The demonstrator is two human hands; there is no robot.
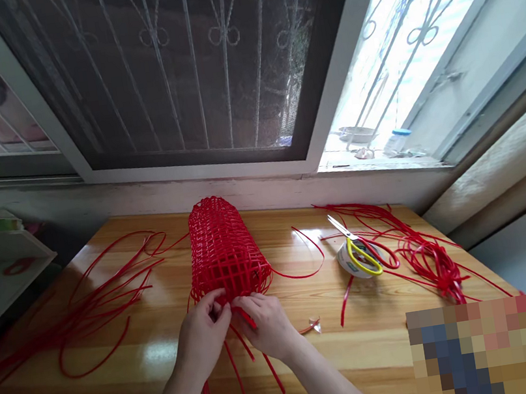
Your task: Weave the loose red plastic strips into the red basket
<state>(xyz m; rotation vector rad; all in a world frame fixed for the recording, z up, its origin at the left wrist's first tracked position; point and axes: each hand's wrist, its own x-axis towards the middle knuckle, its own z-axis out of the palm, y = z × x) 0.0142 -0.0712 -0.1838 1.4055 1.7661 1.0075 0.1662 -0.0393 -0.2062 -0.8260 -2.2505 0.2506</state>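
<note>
A red woven basket (223, 242) lies on its side on the wooden table, its near end toward me. Loose red strips hang from that near end toward the table's front. My left hand (207, 327) pinches at the basket's near edge, thumb and forefinger together. Close beside it, my right hand (265, 322) has its fingers closed on a red strip (247, 318) at the same edge. The fingertips of both hands nearly meet. What lies between the left fingertips is too small to make out.
Scissors (363, 254) with yellow and red handles rest on a white round container (349, 263). Red strips (110, 299) spread over the table's left side, and a bundle (444, 268) lies at right. A barred window (210, 172) stands behind the table. A pixelated patch covers the lower right.
</note>
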